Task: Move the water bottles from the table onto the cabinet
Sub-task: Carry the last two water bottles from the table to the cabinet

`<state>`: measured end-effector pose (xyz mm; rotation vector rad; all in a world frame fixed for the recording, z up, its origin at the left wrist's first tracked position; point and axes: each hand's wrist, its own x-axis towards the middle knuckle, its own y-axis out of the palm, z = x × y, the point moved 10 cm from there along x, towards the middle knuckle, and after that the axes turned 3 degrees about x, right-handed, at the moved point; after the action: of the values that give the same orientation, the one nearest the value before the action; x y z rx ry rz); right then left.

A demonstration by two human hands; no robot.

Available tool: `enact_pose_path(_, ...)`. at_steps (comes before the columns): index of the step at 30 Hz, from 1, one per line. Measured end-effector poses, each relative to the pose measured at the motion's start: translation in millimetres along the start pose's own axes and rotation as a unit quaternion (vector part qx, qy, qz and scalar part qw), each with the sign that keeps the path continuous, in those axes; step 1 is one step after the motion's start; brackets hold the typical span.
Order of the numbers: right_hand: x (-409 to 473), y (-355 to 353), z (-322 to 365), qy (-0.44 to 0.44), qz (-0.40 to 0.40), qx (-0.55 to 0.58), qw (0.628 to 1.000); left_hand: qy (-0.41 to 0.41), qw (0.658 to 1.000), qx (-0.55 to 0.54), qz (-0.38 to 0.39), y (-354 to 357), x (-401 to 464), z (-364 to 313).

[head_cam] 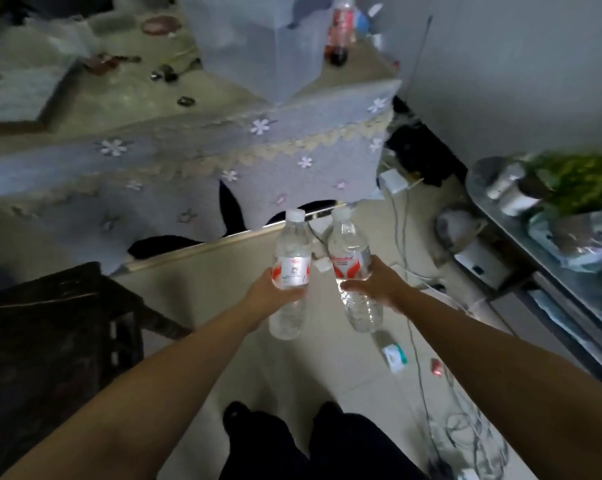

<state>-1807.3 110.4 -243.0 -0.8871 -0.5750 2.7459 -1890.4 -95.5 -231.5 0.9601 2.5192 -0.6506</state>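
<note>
The left hand (270, 292) was wrapped round the middle of the left bottle (290, 275), its fingers curled behind the label so that only the back of the hand and the thumb side showed. The right hand (379, 287) gripped the right bottle (353, 271) in the same way, thumb across the front just below the red-and-white label and fingers round the far side.

Both bottles were clear, held in the air over the pale tiled floor (251, 341), on neither piece of furniture. Each stood nearly upright in the view, its long axis running from the base nearest the person up to the white cap farthest from the grip. The left bottle's cap (295, 215) leaned slightly right and the right bottle's cap (341, 213) slightly left, so the tops came closer together than the bases. The two bottles were just beside each other, and I could not tell if they touched.

Beyond the caps stood the cabinet (188, 161), draped in a grey cloth with small flowers; a cola bottle (341, 32) stood at its far corner. To the right of the right hand ran the table (500, 216), with cups and green leaves on it. Cables lay on the floor under that arm.
</note>
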Motion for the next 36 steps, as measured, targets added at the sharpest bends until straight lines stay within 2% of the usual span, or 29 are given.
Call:
enact_pose_path(4, -50.7, -59.0, -47.4, 0.028, -0.084, 0.027, 0.996, 0.023, 0.994, 0.066, 0.082, 77.5, 15.2, -29.7)
enact_pose_path(7, -106.1, -95.7, -102.6, 0.069, -0.176, 0.075, 0.979, 0.047, 0.977, 0.123, 0.167, 145.3, 6.0, -56.8)
enact_pose_path(12, -211.3, -110.7, -178.5, 0.139, -0.305, 0.168, 0.927, 0.105, 0.933, 0.200, 0.281, 239.0, -25.3, -84.1)
enact_pose_path(19, -359.4, -68.7, -253.5, 0.194, -0.421, 0.292, 0.836, 0.138, 0.876, 0.241, 0.396, 347.5, -107.9, -76.1)
enact_pose_path(23, -454.1, -30.7, -300.7, 0.204, -0.497, 0.356, 0.765, 0.171, 0.817, 0.302, 0.461, 413.5, -180.1, -49.4)
enact_pose_path(29, -585.7, -0.5, -367.7, 0.192, -0.546, 0.391, 0.716, 0.198, 0.757, 0.332, 0.527, 507.8, -308.9, -19.7)
enact_pose_path(31, -646.1, 5.1, -401.4, 0.201, -0.561, 0.397, 0.698, 0.202, 0.747, 0.331, 0.540, 553.7, -362.8, -9.3)
enact_pose_path(36, -769.3, 21.3, -460.3, 0.221, -0.591, 0.400, 0.665, 0.201, 0.746, 0.323, 0.546, 643.6, -457.5, 21.0)
